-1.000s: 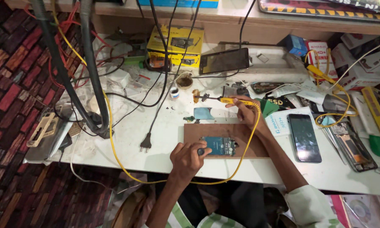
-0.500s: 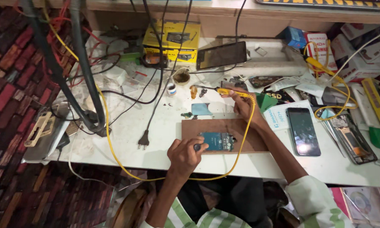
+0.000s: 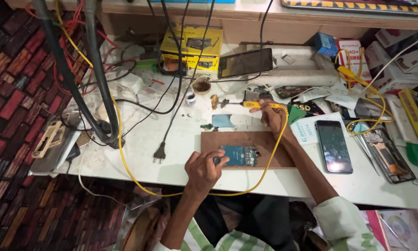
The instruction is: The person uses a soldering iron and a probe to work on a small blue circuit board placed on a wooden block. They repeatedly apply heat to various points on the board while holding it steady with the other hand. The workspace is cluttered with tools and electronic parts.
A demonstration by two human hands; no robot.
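Note:
A blue circuit board [image 3: 240, 155] lies on a brown wooden board [image 3: 264, 142] near the white bench's front edge. My left hand [image 3: 203, 169] is closed around a small dark tool whose tip rests at the board's left end. My right hand [image 3: 274, 116], farther back, grips a yellow-handled soldering iron [image 3: 260, 105] that points left, its tip over the bench near a small blue plate [image 3: 223, 121]. The iron's yellow cable [image 3: 269, 160] loops round the brown board toward me.
A dark phone [image 3: 333, 146] and an opened phone body [image 3: 389, 153] lie to the right. A tablet [image 3: 245, 62], a yellow box [image 3: 192, 46], a small pot [image 3: 202, 86] and a loose black plug [image 3: 160, 152] sit behind and left. A black lamp arm [image 3: 97, 83] rises at left.
The camera has shifted slightly. Both hands stay almost where they were, the left at the circuit board and the right holding the iron behind it.

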